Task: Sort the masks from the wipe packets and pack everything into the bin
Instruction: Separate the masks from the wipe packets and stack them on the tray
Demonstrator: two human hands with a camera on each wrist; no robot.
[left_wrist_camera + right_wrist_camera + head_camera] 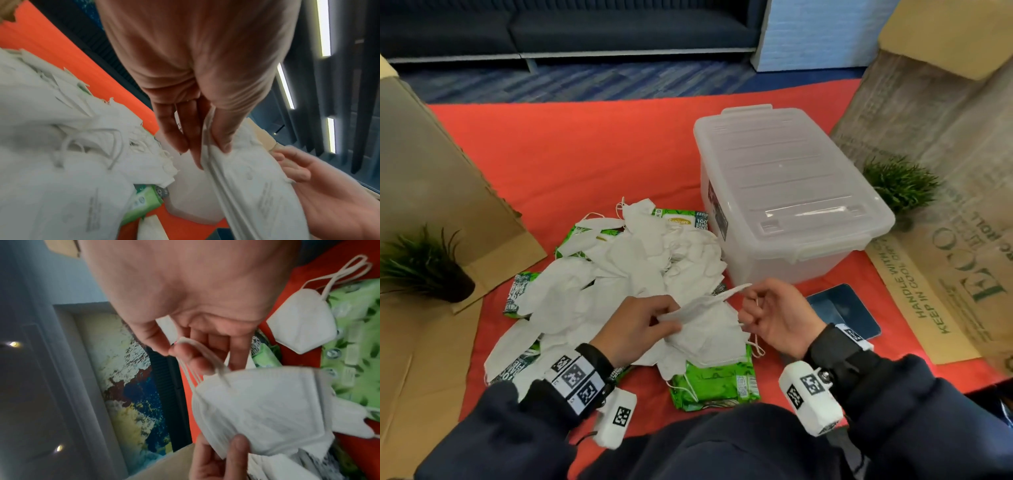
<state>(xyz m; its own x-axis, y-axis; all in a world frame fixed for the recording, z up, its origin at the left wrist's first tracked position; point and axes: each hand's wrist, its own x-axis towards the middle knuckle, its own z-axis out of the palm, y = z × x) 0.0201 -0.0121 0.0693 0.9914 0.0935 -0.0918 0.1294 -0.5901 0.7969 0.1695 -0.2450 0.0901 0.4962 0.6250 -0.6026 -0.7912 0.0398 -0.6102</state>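
A heap of white masks point(619, 270) lies on the red cloth, mixed with green wipe packets point(717, 382). My left hand point(640, 325) pinches the edge of one folded white mask point(702, 305) lifted just above the heap. In the left wrist view thumb and fingers point(223, 138) clamp its seam point(222, 175). My right hand point(774, 315) pinches that mask's ear loop point(197, 350) between thumb and fingers, the mask point(267, 405) hanging below them. The clear plastic bin point(787, 192) stands behind, lid on.
A dark blue phone point(846, 308) lies on the cloth right of my right hand. Small potted plants stand at the left point(424, 267) and the right point(900, 185). Cardboard sheets point(941, 240) flank both sides of the cloth.
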